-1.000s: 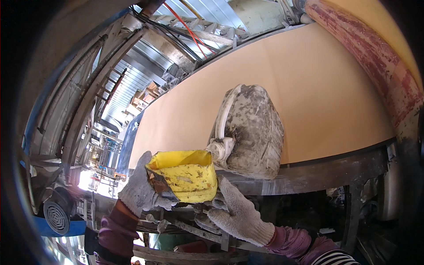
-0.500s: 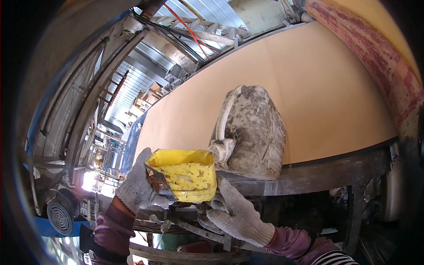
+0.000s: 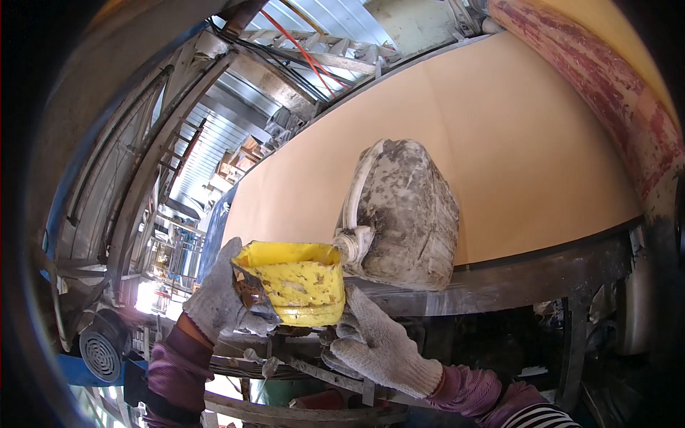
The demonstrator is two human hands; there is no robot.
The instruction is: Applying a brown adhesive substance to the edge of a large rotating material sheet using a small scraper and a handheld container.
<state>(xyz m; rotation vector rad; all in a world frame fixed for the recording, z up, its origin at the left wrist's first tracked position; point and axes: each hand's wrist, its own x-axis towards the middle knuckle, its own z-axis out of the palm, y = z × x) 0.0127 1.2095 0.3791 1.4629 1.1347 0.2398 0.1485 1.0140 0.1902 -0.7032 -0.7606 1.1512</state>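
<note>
A yellow cut-open plastic container, its paint-like surface scuffed and dirty, is held upright between my gloved hands. My left hand grips its left side, beside a torn brown and grey patch. Against its lower right side presses my right hand, thumb up and fingers curled beneath, partly hidden. A grimy whitish plastic jug with a handle lies tilted on the tan belt, its neck at the container's right rim. Whether liquid is flowing cannot be made out.
The broad tan belt stretches behind the jug, edged by a dark metal frame. A worn red and cream roller stands at right. Left are metal beams and a round-grilled motor. Below the hands run bars and a green bucket.
The yellow container and both hands have shifted slightly left in view. The jug's position differs only a little, and the grip looks the same.
</note>
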